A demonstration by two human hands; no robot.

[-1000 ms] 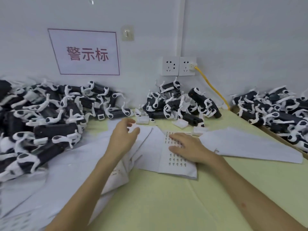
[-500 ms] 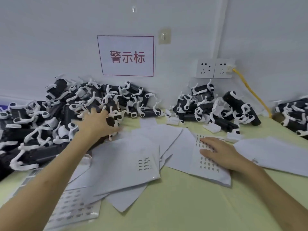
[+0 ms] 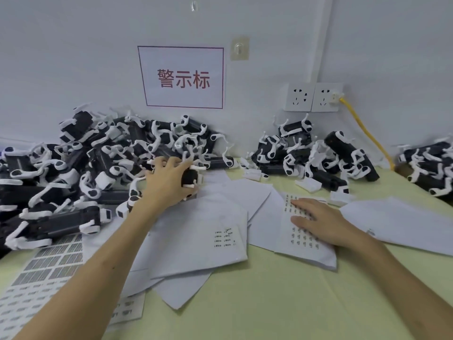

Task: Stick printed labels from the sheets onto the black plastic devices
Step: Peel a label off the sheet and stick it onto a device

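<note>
Gripping a black device point(image 3: 189, 177) in our left hand point(image 3: 166, 183), we rested our right hand point(image 3: 318, 223), fingers flat, on a label sheet point(image 3: 318, 256).

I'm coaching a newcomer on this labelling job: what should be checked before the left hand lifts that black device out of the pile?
1. Left hand grips black plastic device with white clips: ok.
2. That device free of the pile of black devices: cannot tell, the white clips tangle together.
3. Right hand rests flat on white sheet of printed labels: ok.
4. Label peeled and ready: not ok, fingers lie flat on the sheet.
5. Bare pale-green table for working: ok.
</note>
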